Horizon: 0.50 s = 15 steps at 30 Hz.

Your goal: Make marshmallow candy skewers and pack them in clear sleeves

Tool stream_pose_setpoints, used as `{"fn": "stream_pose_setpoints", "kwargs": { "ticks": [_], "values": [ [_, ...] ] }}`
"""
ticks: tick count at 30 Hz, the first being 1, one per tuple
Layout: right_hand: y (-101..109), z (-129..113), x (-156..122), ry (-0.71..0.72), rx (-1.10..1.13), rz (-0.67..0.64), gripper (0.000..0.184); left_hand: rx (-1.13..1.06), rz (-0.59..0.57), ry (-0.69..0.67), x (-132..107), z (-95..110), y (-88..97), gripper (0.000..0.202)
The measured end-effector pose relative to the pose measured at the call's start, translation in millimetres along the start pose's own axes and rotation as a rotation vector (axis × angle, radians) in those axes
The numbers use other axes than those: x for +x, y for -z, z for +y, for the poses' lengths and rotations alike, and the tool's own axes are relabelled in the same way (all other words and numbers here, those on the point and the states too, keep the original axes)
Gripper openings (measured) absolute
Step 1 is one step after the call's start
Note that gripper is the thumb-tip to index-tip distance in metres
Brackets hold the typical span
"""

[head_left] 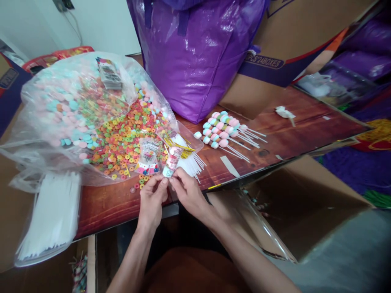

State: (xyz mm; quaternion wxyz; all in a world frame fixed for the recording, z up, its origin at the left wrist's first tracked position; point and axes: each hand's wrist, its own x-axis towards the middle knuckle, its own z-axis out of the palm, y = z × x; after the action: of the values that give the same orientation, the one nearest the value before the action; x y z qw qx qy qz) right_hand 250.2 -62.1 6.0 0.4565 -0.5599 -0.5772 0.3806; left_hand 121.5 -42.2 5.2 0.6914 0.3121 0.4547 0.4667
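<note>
Between my fingertips at the table's front edge is a small printed clear candy bag (174,158), with pink and pale blue sweets showing through it. My left hand (152,199) pinches the bag's lower end, and my right hand (189,195) grips the same end from the other side. Just behind it lie white sticks (195,166) and yellow twist ties (185,151). Left of the bag rests a stack of flat printed bags (148,154) beside ring-shaped gummies (119,142). Marshmallow skewers (220,129) lie in a row to the right.
A large clear plastic sheet (33,122) with pink and blue marshmallows (58,110) covers the left. A bundle of white sticks (51,211) hangs over the front left. Behind stand a purple bag (195,57) and a cardboard box (305,28). An open carton (308,203) sits below right.
</note>
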Motion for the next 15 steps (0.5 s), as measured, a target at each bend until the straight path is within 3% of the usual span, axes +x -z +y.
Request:
{"fn": "stream_pose_setpoints", "kwargs": {
  "ticks": [4,7,12,15],
  "values": [
    [1.4,7.7,-3.9,0.284,-0.161,0.088,0.028,-0.278,0.006,0.264,7.9,10.1,-2.7,0.039],
    [4.5,14.6,-3.4,0.492,-0.333,0.145,0.029,-0.373,0.016,0.362,7.3,13.0,-4.6,0.036],
    [6.0,13.5,1.1,0.610,-0.434,0.228,0.021,-0.424,-0.060,0.378,-3.6,11.0,-11.4,0.032],
    [0.9,6.1,-0.3,0.590,-0.425,0.310,0.022,-0.368,-0.089,0.327,-6.6,11.5,-18.0,0.030]
  ]
}}
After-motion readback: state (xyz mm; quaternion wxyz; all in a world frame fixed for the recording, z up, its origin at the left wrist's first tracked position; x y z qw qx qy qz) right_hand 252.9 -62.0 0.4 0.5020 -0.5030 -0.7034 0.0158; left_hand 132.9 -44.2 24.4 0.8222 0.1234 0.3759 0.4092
